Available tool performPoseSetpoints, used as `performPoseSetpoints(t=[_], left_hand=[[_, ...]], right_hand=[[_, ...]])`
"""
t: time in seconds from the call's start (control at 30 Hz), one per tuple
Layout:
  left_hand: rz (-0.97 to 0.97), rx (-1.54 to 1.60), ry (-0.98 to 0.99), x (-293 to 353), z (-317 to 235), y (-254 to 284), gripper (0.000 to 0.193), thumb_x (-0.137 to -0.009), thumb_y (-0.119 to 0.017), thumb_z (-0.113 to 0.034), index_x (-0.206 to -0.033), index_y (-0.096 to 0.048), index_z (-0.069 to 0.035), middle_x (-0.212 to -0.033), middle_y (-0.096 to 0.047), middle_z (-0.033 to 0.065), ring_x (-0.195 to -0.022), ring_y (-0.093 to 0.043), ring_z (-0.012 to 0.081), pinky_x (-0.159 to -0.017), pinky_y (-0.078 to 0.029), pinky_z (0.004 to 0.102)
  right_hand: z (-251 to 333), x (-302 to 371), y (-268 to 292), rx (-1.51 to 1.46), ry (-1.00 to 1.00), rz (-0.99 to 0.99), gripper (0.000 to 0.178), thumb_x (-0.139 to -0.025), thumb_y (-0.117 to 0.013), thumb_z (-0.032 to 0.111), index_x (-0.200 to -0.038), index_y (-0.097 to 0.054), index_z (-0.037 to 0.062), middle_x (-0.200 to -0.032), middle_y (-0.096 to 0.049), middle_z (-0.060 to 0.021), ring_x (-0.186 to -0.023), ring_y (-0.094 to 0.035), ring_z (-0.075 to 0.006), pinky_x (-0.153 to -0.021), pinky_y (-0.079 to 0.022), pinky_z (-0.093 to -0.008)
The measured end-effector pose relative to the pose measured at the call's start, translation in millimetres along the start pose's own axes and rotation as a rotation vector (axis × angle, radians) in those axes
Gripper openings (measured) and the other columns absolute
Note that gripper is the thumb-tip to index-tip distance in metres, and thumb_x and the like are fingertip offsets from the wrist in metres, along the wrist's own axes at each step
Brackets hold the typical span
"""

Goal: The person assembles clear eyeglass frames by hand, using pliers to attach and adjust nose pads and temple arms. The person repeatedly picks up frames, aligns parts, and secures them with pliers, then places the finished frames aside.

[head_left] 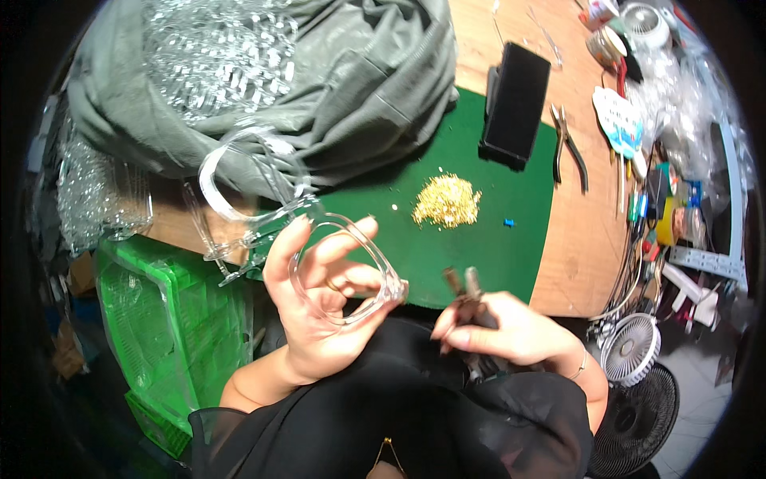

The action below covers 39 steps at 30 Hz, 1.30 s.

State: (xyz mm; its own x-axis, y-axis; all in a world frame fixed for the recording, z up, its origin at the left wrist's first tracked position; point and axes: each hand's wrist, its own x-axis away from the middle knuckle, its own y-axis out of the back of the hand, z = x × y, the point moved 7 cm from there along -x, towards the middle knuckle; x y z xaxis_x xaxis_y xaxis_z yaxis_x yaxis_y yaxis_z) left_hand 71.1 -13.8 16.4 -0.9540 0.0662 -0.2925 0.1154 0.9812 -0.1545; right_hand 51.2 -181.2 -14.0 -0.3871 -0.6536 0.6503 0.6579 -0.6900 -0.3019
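My left hand [315,339] holds a clear plastic eyeglass frame [389,281] by one end, thumb and fingers closed on it near the hinge corner. Its near rim lies across my fingers, and the far rim with the temple arms reaches up to the left, blurred. In my right hand [515,329] is a pair of pliers [467,298], jaws pointing up and away, handles mostly hidden in the fist. Beyond my hands, a heap of tiny gold-coloured metal pieces [447,201] is spread on the green mat [511,263]. A small blue piece [509,223] lies right of the heap.
A grey-green cloth bag [359,120] full of clear frames [223,56] fills the far left. A phone [517,104] and black-handled pliers [568,152] lie at the far right. Green crates [152,311] stand lower left, fans [630,349] lower right.
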Motion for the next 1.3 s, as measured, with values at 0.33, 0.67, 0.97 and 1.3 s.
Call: performPoseSetpoints(t=[0.33, 0.67, 0.97, 1.3], left_hand=[[0.104, 0.364, 0.145, -10.5, 5.3, -13.5, 0.103, -0.073, -0.068, -0.005, -0.138, 0.011, -0.014, -0.124, -0.041, 0.0212, -0.07, -0.056, 0.0177, -0.064, -0.047, 0.0247], [0.009, 0.465, 0.522, 3.2, 16.0, -15.8, 0.087, -0.072, -0.057, 0.013, -0.135, 0.0, -0.005, -0.105, -0.055, 0.0211, -0.078, -0.061, 0.0156, -0.078, -0.048, 0.0294], [0.032, 0.927, 0.681, 10.3, 9.8, -15.5, 0.08, -0.067, -0.067, 0.008, -0.129, -0.022, -0.015, -0.114, -0.052, 0.0206, -0.087, -0.062, 0.0319, -0.08, -0.05, 0.0412], [0.241, 0.588, 0.877, 21.6, 18.7, -40.0, 0.032, -0.091, -0.047, -0.017, -0.115, -0.042, 0.003, -0.1, -0.057, 0.0096, -0.073, -0.06, 0.0128, -0.069, -0.048, 0.0249]], right_hand=[[-2.7, -40.7, 23.9, 1.411, 0.421, -0.762, 0.058, -0.062, -0.062, 0.007, -0.118, -0.047, -0.0028, -0.117, -0.048, -0.012, -0.075, -0.052, -0.0217, -0.067, -0.04, -0.0329], [-2.9, -31.7, 76.6, 0.936, 0.451, -0.938, 0.017, -0.071, -0.06, 0.0, -0.086, -0.053, 0.0005, -0.078, -0.054, -0.0153, -0.074, -0.055, -0.0337, -0.063, -0.045, -0.0382], [-5.8, -45.9, 70.0, 1.037, 0.445, -0.952, 0.022, -0.069, -0.064, 0.005, -0.088, -0.054, 0.0039, -0.081, -0.054, -0.0118, -0.075, -0.054, -0.0318, -0.065, -0.04, -0.0368], [-2.8, -31.0, 72.6, 0.635, 0.472, -0.873, 0.012, -0.076, -0.06, -0.001, -0.084, -0.051, 0.0003, -0.072, -0.05, -0.0058, -0.063, -0.051, -0.0141, -0.06, -0.042, -0.0244]])
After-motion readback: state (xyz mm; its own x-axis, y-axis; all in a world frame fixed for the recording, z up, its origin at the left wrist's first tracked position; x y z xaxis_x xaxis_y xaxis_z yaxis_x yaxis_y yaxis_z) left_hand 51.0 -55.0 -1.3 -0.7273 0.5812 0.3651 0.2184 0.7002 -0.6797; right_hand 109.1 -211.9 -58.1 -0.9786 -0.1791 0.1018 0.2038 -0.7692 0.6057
